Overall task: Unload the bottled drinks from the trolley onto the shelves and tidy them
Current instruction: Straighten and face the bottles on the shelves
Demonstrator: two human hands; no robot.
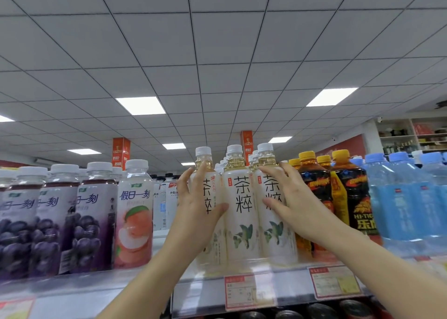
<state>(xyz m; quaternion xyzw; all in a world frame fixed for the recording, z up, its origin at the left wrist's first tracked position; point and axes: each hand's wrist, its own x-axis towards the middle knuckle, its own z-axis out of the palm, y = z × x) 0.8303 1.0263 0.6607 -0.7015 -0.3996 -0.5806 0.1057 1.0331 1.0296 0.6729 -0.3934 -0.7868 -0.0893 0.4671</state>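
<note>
Three white-labelled tea bottles with white caps stand in a front row on the top shelf (145, 284). My left hand (196, 205) wraps round the left tea bottle (208, 171), thumb across its front. My right hand (287, 197) curls round the right tea bottle (278, 236) from its right side. The middle tea bottle (242, 209) stands between them, touching both. More tea bottles stand behind. The trolley is out of view.
Left of a gap stand a peach drink bottle (134, 212) and purple grape drink bottles (48, 222). Right of the tea are dark energy drink bottles (350, 197) with yellow caps, then blue bottles (406, 209). Price tags (244, 292) hang on the shelf edge.
</note>
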